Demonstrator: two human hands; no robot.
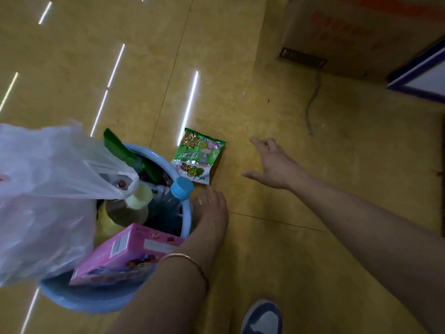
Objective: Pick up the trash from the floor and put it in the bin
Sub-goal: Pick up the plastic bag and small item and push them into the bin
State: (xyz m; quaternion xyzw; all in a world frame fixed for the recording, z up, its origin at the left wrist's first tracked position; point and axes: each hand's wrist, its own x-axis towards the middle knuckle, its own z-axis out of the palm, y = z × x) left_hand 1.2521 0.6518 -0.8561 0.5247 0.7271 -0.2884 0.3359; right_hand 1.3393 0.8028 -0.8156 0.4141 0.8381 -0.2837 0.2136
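Observation:
A green and white snack packet lies flat on the yellow floor just beyond the light blue bin. The bin is crammed with trash: a pink box, a bottle with a blue cap, a bottle of yellowish liquid, green wrappers and a white plastic bag spilling over its left side. My left hand, a bangle on its wrist, rests with straight fingers against the bin's right rim. My right hand hovers open over the floor, to the right of the packet, not touching it.
A cardboard box stands at the back right, with a grey cable trailing across the floor from it. A blue-framed white panel is at the right edge. My blue shoe is at the bottom.

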